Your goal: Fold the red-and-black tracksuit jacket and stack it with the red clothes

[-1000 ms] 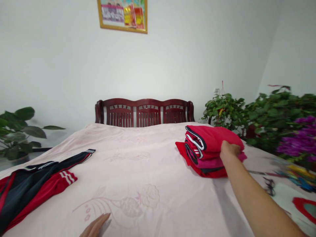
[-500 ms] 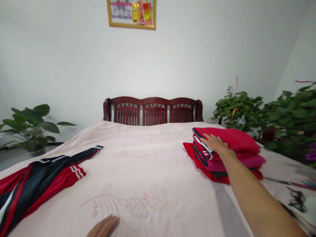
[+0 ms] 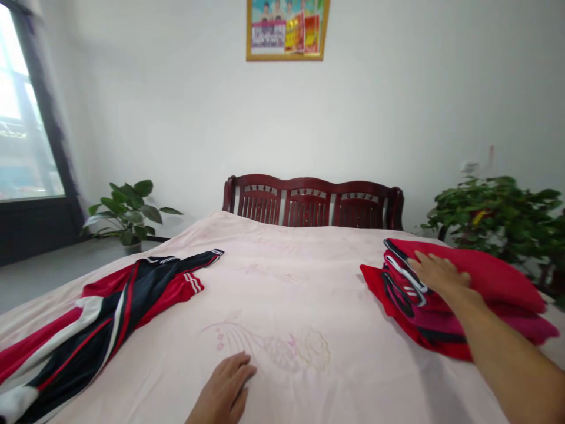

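Head view: white-walled bedroom, pale pink bedspread (image 3: 282,294) fills lower frame, dark wooden headboard (image 3: 313,200) at centre, framed picture (image 3: 286,28) top centre. Stack of folded red clothes (image 3: 494,294) at right edge of bed. Right hand (image 3: 439,274) lies flat, fingers spread, on top of stack, gripping nothing. Left hand (image 3: 225,391) at bottom centre, palm down, open on bedspread. Red-and-black tracksuit (image 3: 110,306) spread lower left. Potted plants (image 3: 128,209) left and right.

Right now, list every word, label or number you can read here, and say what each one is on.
None can be read.
Framed poster on the wall: print and coloured panels too blurred to read.
Stack of folded red clothes under the right hand: white stripes only, no lettering.
Red and black garments on the bedspread: stripes only.
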`<state>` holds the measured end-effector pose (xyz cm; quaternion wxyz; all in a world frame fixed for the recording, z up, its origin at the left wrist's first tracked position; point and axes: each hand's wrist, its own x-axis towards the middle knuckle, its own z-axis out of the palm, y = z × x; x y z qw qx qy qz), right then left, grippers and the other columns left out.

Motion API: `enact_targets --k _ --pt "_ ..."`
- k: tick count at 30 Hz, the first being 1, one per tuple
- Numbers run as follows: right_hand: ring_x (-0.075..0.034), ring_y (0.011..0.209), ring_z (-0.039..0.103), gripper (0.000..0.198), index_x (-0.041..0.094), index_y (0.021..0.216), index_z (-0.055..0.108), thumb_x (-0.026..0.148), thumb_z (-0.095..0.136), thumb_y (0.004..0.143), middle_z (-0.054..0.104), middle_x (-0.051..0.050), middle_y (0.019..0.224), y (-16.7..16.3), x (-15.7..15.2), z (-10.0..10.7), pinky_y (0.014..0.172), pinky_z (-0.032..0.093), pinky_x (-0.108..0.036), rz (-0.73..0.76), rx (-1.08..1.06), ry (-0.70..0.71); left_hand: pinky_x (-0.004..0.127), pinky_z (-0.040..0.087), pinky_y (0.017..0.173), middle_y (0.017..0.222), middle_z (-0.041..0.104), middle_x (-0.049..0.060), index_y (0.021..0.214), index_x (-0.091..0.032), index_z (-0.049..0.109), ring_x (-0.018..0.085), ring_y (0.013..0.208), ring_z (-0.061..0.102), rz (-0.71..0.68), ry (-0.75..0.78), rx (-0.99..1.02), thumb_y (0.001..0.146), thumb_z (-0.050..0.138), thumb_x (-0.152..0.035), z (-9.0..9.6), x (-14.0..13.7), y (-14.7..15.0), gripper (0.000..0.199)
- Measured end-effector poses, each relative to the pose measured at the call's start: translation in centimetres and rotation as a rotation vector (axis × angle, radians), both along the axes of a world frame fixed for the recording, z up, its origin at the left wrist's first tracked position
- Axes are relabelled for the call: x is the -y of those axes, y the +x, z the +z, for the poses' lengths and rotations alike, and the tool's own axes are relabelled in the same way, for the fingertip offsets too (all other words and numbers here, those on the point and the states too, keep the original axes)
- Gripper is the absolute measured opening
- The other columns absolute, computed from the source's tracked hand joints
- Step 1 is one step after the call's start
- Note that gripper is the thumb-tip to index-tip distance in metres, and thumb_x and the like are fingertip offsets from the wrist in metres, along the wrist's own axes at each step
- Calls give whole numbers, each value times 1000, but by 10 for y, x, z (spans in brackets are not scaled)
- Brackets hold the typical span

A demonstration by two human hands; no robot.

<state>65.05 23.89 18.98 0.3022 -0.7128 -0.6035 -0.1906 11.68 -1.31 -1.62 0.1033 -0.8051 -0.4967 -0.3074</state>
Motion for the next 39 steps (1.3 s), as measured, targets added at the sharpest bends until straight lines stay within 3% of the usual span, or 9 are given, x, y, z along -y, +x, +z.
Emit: enact_targets --k 2,5,7,10,13,16,21,24,39 --pt "-44 132 45 48 15 128 64 40 42 94 54 -26 141 -23 18 6 99 33 -71 -39 3 15 35 56 101 125 71 7 117 -27 67 22 116 67 3 -52 47 83 55 -11 3 2 3 39" --pt "-34 130 51 47 17 130 62 34 34 97 56 -18 141 -71 50 -11 107 39 -54 135 58 94 38 54 104 125 70 8 114 -25 68 22 118 65 4 -124 118 84 53 -9 7 4 7 38" --pt "-29 126 55 43 17 123 66 33 36 96 62 -14 136 -105 71 -43 110 41 -45 263 79 63 40 53 105 125 69 8 114 -24 68 23 119 63 13 -172 148 84 52 -8 9 5 9 38" --pt "-26 129 55 46 12 127 64 30 40 92 63 -15 134 -151 101 -108 112 40 -41 413 30 -145 42 50 108 125 68 8 112 -23 68 23 120 62 23 -219 165 84 51 -6 12 6 11 37" --pt "-25 132 53 51 13 136 59 33 41 92 59 -14 141 -187 128 -162 110 42 -39 330 -44 -400 43 47 109 125 68 9 112 -21 69 23 120 61 23 -228 183 85 49 -6 13 7 12 36" --pt "-25 133 53 52 14 138 58 36 39 94 57 -13 143 -214 153 -191 110 42 -37 293 -62 -534 42 46 110 124 68 9 111 -21 69 23 120 61 19 -236 203 85 48 -6 11 5 11 36" --pt "-33 143 39 52 16 142 55 32 40 96 48 -14 152 -237 183 -202 118 29 -49 214 97 -460 41 44 110 125 67 11 113 -19 69 23 121 59 115 -278 214 83 46 -6 10 0 9 39" --pt "-33 142 41 50 15 142 55 30 39 97 49 -15 151 -240 190 -203 117 29 -50 206 151 -421 41 41 111 128 65 12 117 -16 68 24 123 57 197 -302 204 83 46 -7 11 -2 10 42" --pt "-27 138 46 47 17 134 62 28 40 95 55 -12 146 -230 187 -205 117 30 -44 307 -6 -369 41 38 114 134 63 11 121 -18 67 23 128 55 228 -316 197 85 47 -10 8 -4 7 43"
